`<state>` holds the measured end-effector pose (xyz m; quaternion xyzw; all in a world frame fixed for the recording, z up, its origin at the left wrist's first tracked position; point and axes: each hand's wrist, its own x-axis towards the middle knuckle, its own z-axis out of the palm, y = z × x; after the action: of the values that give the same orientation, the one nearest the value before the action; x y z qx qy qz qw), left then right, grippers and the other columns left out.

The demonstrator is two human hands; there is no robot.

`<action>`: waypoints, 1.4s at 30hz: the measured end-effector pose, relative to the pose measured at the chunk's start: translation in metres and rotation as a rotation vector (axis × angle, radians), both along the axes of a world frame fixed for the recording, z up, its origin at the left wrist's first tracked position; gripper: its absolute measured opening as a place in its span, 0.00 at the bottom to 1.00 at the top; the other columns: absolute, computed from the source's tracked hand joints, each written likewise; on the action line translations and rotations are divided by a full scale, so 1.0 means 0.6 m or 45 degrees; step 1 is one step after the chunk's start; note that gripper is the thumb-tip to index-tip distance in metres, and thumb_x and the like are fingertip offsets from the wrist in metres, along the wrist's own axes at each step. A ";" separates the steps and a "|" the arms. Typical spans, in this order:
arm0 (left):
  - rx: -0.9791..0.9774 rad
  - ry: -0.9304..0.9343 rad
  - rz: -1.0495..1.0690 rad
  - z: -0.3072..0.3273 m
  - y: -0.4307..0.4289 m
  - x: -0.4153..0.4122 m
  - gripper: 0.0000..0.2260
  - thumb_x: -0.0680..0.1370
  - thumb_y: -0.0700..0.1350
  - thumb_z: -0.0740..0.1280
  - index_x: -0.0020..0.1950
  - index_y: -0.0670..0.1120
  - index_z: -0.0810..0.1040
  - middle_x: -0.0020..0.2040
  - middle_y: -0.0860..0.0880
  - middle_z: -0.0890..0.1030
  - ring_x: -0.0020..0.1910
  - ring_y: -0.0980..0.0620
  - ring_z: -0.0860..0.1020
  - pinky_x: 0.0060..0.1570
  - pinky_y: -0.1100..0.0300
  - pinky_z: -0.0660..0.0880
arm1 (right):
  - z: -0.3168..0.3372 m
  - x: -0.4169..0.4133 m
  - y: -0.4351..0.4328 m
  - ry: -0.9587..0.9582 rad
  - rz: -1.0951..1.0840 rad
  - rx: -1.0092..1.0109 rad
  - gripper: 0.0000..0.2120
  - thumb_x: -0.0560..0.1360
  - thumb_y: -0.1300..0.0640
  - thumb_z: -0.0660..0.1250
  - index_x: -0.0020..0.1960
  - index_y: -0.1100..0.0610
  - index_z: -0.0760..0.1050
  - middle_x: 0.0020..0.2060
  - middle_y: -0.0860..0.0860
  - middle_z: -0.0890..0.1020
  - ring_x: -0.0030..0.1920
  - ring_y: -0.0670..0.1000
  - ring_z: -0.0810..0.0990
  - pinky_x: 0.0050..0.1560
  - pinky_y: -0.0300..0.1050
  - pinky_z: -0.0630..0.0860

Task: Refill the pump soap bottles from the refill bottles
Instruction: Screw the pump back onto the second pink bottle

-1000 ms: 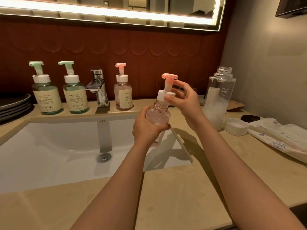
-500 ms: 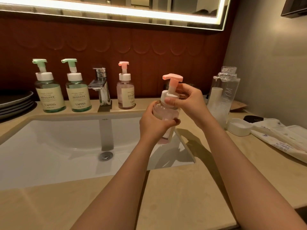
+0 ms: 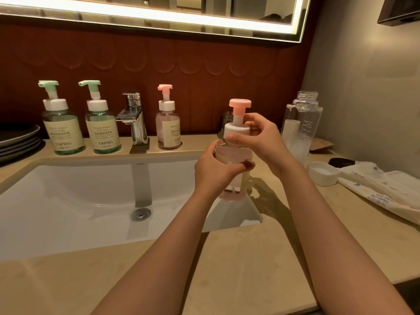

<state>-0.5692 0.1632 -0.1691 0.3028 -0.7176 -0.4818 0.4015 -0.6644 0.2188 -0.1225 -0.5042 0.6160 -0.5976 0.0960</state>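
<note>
The pink pump bottle (image 3: 234, 154) is upright in the air above the right corner of the sink (image 3: 68, 201), held between both hands. The left hand (image 3: 216, 171) has its fingers (image 3: 248, 164) wrapped round the clear body and clamped on it. Just above them, the right hand (image 3: 263, 137) pinches the white collar (image 3: 235, 129).

The bottle looks like stiff, smooth plastic with pink liquid low inside, so it is probably light and slick (I can't see whether there is soap on the wall). The body is the steady place to hold. The collar is the place to twist, since the pump stem above the fingers would likely sink under pressure.

Right of the right-hand fingers, an uncapped refill bottle (image 3: 302, 128) stands on the table (image 3: 227, 258).
</note>
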 end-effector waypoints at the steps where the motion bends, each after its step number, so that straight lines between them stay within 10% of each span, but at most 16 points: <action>1: 0.000 0.004 -0.009 0.000 0.001 -0.001 0.33 0.66 0.52 0.76 0.68 0.52 0.67 0.64 0.51 0.74 0.61 0.51 0.71 0.54 0.59 0.70 | 0.001 -0.001 0.001 -0.018 0.028 0.014 0.26 0.70 0.56 0.71 0.66 0.55 0.68 0.53 0.46 0.75 0.51 0.44 0.75 0.42 0.31 0.71; 15: -0.003 -0.031 0.013 -0.002 0.005 -0.004 0.37 0.65 0.52 0.77 0.70 0.51 0.65 0.66 0.51 0.72 0.65 0.49 0.70 0.58 0.55 0.71 | 0.002 -0.008 0.009 -0.156 0.187 0.105 0.30 0.68 0.51 0.69 0.68 0.55 0.67 0.58 0.52 0.76 0.58 0.52 0.75 0.56 0.43 0.73; 26: -0.051 0.009 -0.153 0.007 0.041 -0.051 0.34 0.66 0.51 0.76 0.68 0.52 0.66 0.64 0.51 0.75 0.62 0.50 0.73 0.59 0.54 0.73 | 0.005 -0.029 0.030 -0.235 0.034 -0.044 0.24 0.67 0.60 0.74 0.60 0.54 0.70 0.47 0.47 0.76 0.45 0.45 0.77 0.34 0.31 0.76; 31: -0.084 -0.058 -0.196 0.001 0.032 -0.053 0.36 0.65 0.51 0.77 0.69 0.52 0.64 0.64 0.51 0.74 0.62 0.51 0.72 0.56 0.57 0.70 | 0.009 -0.051 0.047 -0.321 0.241 0.021 0.22 0.65 0.53 0.66 0.59 0.51 0.73 0.53 0.51 0.79 0.52 0.49 0.77 0.51 0.44 0.75; 37: -0.102 -0.075 -0.142 -0.001 0.029 -0.060 0.38 0.65 0.53 0.77 0.71 0.51 0.62 0.67 0.51 0.72 0.64 0.49 0.71 0.59 0.53 0.71 | 0.004 -0.072 0.060 -0.266 0.185 -0.047 0.29 0.62 0.67 0.64 0.63 0.57 0.72 0.50 0.52 0.80 0.55 0.54 0.77 0.55 0.47 0.75; 42: -0.097 -0.078 -0.138 -0.004 0.028 -0.063 0.38 0.66 0.52 0.77 0.71 0.52 0.62 0.67 0.50 0.72 0.65 0.49 0.71 0.61 0.52 0.70 | 0.006 -0.064 0.061 -0.284 0.248 0.024 0.24 0.66 0.53 0.63 0.62 0.52 0.72 0.52 0.49 0.79 0.55 0.50 0.74 0.54 0.43 0.70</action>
<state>-0.6071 0.1798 -0.1713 0.2626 -0.7626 -0.4659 0.3639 -0.7030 0.2556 -0.1190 -0.4913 0.5551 -0.6319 0.2262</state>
